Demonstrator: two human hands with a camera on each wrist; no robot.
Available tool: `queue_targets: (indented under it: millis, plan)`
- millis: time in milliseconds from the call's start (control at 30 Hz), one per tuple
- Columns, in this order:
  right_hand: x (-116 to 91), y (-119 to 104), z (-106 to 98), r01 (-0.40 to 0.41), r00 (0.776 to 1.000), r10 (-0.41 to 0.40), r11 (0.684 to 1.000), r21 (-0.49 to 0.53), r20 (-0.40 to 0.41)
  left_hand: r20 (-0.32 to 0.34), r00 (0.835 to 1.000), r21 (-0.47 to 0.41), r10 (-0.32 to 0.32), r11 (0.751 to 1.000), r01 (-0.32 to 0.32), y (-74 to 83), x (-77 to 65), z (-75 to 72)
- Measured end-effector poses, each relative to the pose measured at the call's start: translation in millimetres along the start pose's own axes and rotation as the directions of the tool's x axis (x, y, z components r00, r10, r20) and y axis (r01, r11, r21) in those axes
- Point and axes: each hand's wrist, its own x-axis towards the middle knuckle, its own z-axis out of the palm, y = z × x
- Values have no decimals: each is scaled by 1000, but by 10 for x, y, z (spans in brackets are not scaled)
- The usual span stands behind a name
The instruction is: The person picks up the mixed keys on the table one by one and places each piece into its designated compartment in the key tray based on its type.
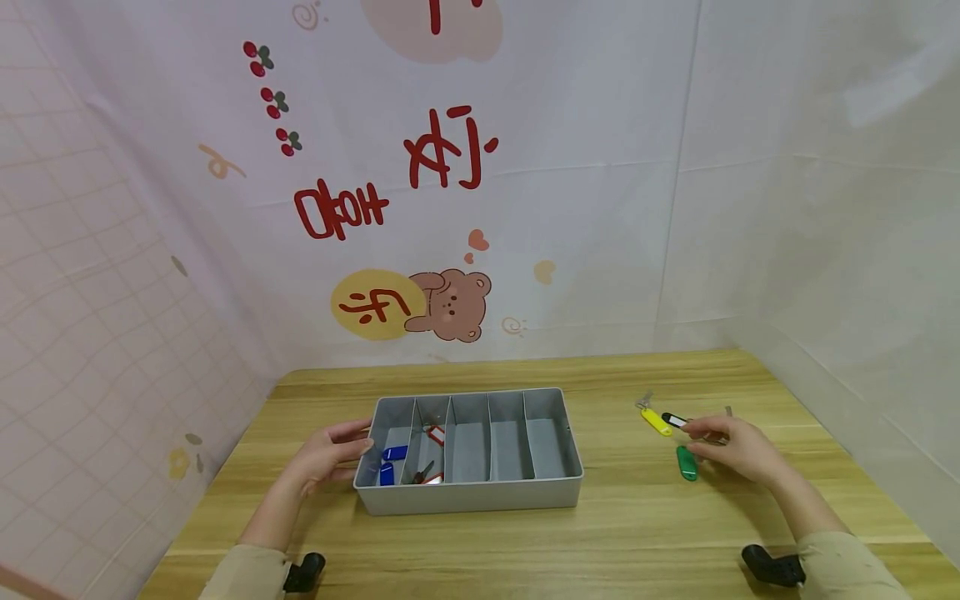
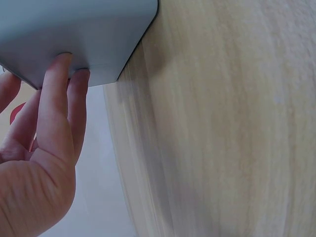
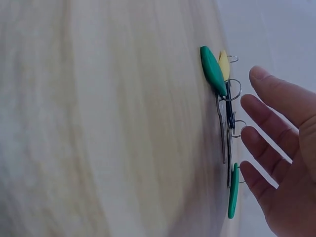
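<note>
My left hand (image 1: pixel 330 454) is at the left end of a grey divided tray (image 1: pixel 472 498), thumb at the rim. Its extended fingertips rest against the tray's outer wall (image 2: pixel 101 47) in the left wrist view. Two blue key tags (image 1: pixel 395 453) lie in the leftmost compartment, and red-and-white key tags (image 1: pixel 436 434) with keys lie in the one beside it. Over at the right, my right hand (image 1: pixel 731 446) hovers by a green key tag (image 1: pixel 687 463) and a black key tag (image 1: pixel 674 420), fingers loosely bent around nothing. A second green tag (image 3: pixel 233 192) shows below its fingers in the right wrist view.
A yellow key tag (image 1: pixel 656 422) with its key lies left of the black one. The wooden table (image 1: pixel 480 554) is enclosed by a printed white cloth (image 1: pixel 585 208) at the back and sides. The tray has several side-by-side compartments split by thin dividers.
</note>
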Motion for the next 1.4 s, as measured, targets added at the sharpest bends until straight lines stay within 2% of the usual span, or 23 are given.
queue_targets:
  millis: [200,867,1400]
  plan:
    - [-19,46,17,-59,998,58,998,8,33,3,1000,-5,-2,1000,2,8,-2,2]
    - [24,-1,35,-104,993,108,992,-76,49,11,1000,4,-4,1000,4,14,-9,2]
    - [46,17,68,-126,992,129,983,-136,12,15,1000,13,7,1000,-7,-14,9,-15]
